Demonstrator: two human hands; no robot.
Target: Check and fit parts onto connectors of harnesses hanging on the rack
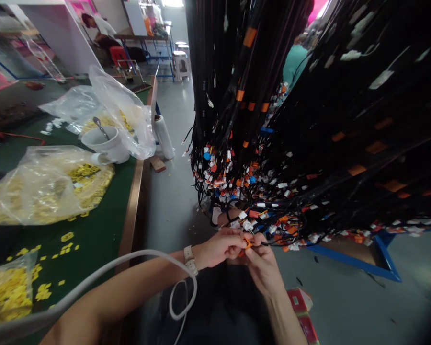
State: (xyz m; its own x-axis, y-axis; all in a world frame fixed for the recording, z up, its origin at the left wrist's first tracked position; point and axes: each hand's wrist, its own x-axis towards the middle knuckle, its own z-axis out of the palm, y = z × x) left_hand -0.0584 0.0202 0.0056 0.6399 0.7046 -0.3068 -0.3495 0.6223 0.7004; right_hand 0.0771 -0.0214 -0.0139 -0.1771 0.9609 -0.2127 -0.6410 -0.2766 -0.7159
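Observation:
Close together in front of my body, both hands pinch one small orange connector [249, 243]. My left hand [221, 247], with a white watch on its wrist, grips it from the left. From the right, my right hand [264, 263] closes its thumb and fingers on the same piece, where a black cable comes in. Fingers hide much of the connector. Just beyond my hands hang the black wire harnesses [215, 96], their lower ends full of white, orange, red and blue plugs [222, 177]. A white plug [247, 225] dangles right above my fingers.
On the left is a green-topped table [104, 239] with plastic bags of yellow parts [89, 191], loose yellow pieces and a white mug [109, 143]. A white cable [129, 256] loops across my left arm. A blue frame [388, 258] stands low right. A person sits far back.

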